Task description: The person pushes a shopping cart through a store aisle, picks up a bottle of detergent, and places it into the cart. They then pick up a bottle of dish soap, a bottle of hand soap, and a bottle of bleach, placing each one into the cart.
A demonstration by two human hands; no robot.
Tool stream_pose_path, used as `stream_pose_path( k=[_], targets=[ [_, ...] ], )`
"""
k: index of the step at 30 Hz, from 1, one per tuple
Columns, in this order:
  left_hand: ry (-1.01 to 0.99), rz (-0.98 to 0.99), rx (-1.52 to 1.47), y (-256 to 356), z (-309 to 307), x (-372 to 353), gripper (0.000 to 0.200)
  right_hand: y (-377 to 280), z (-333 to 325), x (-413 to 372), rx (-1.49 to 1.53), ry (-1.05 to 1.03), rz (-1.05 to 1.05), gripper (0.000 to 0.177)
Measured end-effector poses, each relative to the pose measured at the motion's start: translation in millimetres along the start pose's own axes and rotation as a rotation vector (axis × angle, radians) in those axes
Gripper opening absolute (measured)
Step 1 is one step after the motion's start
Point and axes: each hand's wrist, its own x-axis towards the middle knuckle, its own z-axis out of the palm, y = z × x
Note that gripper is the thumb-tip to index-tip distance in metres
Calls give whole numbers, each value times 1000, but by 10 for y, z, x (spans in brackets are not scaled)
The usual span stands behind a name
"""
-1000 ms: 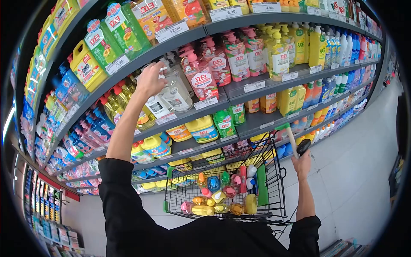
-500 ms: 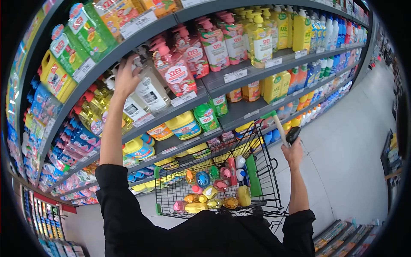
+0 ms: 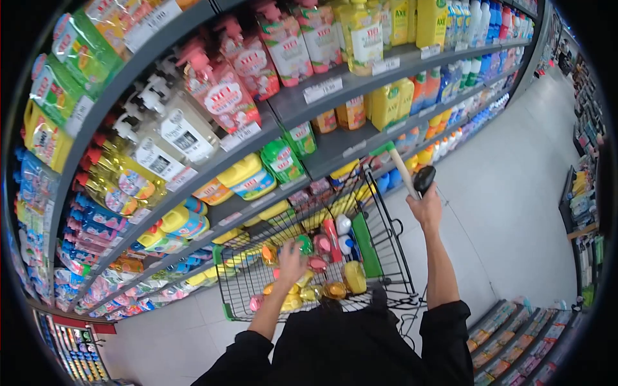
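My left hand (image 3: pixel 292 261) is down in the wire shopping cart (image 3: pixel 394 260), over several bottles, with its fingers spread. It hides what lies directly under it. Beside it are an orange bottle (image 3: pixel 269 255) and a green-topped bottle (image 3: pixel 304 244). My right hand (image 3: pixel 425 207) is closed around the lower end of a pale cart handle (image 3: pixel 402 168) with a green end. A black oval piece (image 3: pixel 423 179) sits by its thumb. A red bottle (image 3: pixel 332 239) and a yellow bottle (image 3: pixel 354 277) lie in the cart.
Shelves of bottles curve along the left and front. Clear pump bottles (image 3: pixel 187 134) stand beside pink pump bottles (image 3: pixel 222 96). Yellow jugs (image 3: pixel 246 176) fill a lower shelf. Grey floor (image 3: pixel 496 193) runs along the right. A low display rack (image 3: pixel 518 338) stands at the lower right.
My left hand has left the clear pump bottles on the shelf and come down into the cart. My right hand still grips the handle. The view has shifted, moving shelves and cart up and left.
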Motion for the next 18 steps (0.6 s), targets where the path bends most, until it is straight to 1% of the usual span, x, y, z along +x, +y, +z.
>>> stream_pose_path(
  k=[1,2,4,6,7,8,9,11,13,17,18],
  targets=[
    [-173,-135,15,78,215,-288,59,36,18,-2,5,4,-17,67],
    [-226,-193,4,-1,524,-574,61,69,43,13,2,5,-24,68],
    [-305,-308,-10,-52,836,-990,57,31,24,14,-18,-10,4,68],
    [-359,-295,43,46,756,-1146,47,-16,-48,-12,-26,-26,1,66],
    [-382,-251,17,-33,754,-1212,34,-44,-73,-8,-6,-35,11,65],
    [-371,-239,11,-86,760,-1266,28,-70,-64,-5,19,-40,17,64],
    [-389,-237,-1,-159,776,-1276,26,-41,-19,13,8,-11,-2,62],
    [-402,-238,-12,-274,824,-1252,23,29,21,44,0,-19,-4,63],
    [-302,-192,-27,-300,858,-1231,19,4,5,36,-4,-31,7,64],
    [-241,-224,-34,-257,920,-1174,15,-16,4,42,-10,-41,18,65],
    [-199,-243,-26,-249,958,-1178,13,-18,10,33,-19,-13,12,62]
  ],
)
